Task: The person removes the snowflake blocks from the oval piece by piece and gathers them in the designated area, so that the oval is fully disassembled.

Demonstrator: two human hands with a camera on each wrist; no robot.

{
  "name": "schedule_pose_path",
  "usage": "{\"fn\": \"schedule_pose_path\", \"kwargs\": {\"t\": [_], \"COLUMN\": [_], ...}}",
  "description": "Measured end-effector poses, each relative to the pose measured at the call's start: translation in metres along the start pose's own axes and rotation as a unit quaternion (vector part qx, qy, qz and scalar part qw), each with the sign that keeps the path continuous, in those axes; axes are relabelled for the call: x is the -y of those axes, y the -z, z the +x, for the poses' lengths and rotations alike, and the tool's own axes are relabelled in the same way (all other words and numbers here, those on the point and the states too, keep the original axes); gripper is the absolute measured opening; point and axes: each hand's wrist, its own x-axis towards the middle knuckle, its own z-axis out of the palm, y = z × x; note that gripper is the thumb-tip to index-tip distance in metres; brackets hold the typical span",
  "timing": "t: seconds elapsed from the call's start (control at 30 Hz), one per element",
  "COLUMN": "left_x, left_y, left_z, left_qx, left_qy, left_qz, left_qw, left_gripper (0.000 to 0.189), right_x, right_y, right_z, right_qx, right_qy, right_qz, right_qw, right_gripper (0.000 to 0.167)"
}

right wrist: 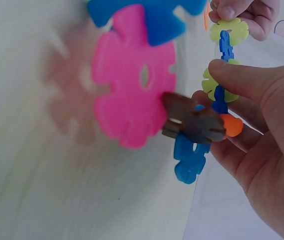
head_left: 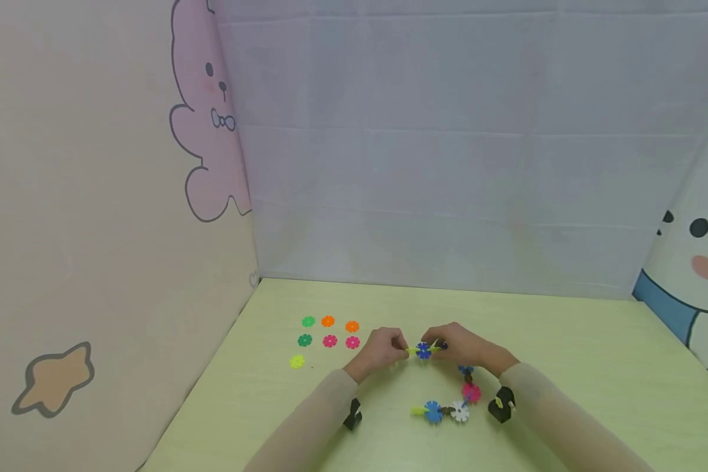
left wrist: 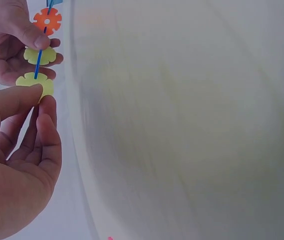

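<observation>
My left hand (head_left: 383,347) pinches a yellow notched plastic disc (left wrist: 36,82) between thumb and fingertips. A dark blue disc (head_left: 423,351) joins it to a second yellow disc (right wrist: 220,86), which my right hand (head_left: 457,344) holds between thumb and fingers. From there the chain continues past an orange disc (left wrist: 47,21), partly hidden behind the right hand in the right wrist view. Further along are a brown disc (right wrist: 194,120), a pink disc (head_left: 471,393), a white disc (head_left: 459,412) and a light blue disc (head_left: 433,412). A yellow disc (head_left: 417,412) ends the chain.
Left of the hands, loose discs lie flat on the pale table (head_left: 236,400): green (head_left: 309,322), orange (head_left: 352,326), pink (head_left: 330,341) and yellow (head_left: 297,362) among them. A fabric wall (head_left: 448,164) rises behind the table, and another (head_left: 94,229) stands along its left side.
</observation>
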Motion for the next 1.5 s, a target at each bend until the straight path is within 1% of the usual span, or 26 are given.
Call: {"fn": "schedule_pose_path", "kwargs": {"t": [0.23,0.4,0.57,0.73,0.8,1.03,1.13,1.27,1.5], "left_x": [0.0,-0.002,-0.003,-0.004,-0.005,-0.006,-0.005,-0.006,-0.007], "left_y": [0.0,-0.001,-0.004,-0.005,-0.006,-0.01,-0.01,-0.011,-0.014], "left_z": [0.001,0.002,0.004,0.005,0.006,0.008,0.008,0.007,0.008], "left_qx": [0.009,0.011,-0.002,-0.008,-0.008,-0.016,-0.019,-0.024,-0.047], "left_qy": [-0.001,-0.016,-0.03,-0.035,-0.039,-0.06,-0.063,-0.068,-0.094], "left_qz": [0.007,0.006,0.016,0.021,0.023,0.043,0.046,0.049,0.082], "left_qw": [0.9999,0.9998,0.9994,0.9992,0.9989,0.9971,0.9968,0.9962,0.9911], "left_gripper": [0.007,0.008,0.009,0.008,0.008,0.008,0.009,0.009,0.011], "right_x": [0.003,0.006,0.006,0.006,0.006,0.01,0.011,0.01,0.009], "right_y": [0.002,0.003,0.002,0.001,0.001,0.002,0.002,0.001,0.001], "right_z": [-0.001,0.0,0.001,0.002,0.003,0.003,0.002,0.003,0.004], "right_qx": [-0.005,-0.003,0.001,0.007,0.01,0.011,0.01,0.01,0.005], "right_qy": [0.008,0.012,0.018,0.011,0.009,0.023,0.029,0.028,0.024], "right_qz": [-0.001,0.004,0.011,0.005,0.003,0.004,0.002,-0.002,-0.001], "right_qw": [1.0,0.9999,0.9998,0.9999,0.9999,0.9997,0.9995,0.9996,0.9997], "right_gripper": [0.025,0.024,0.026,0.03,0.03,0.028,0.028,0.029,0.031]}}
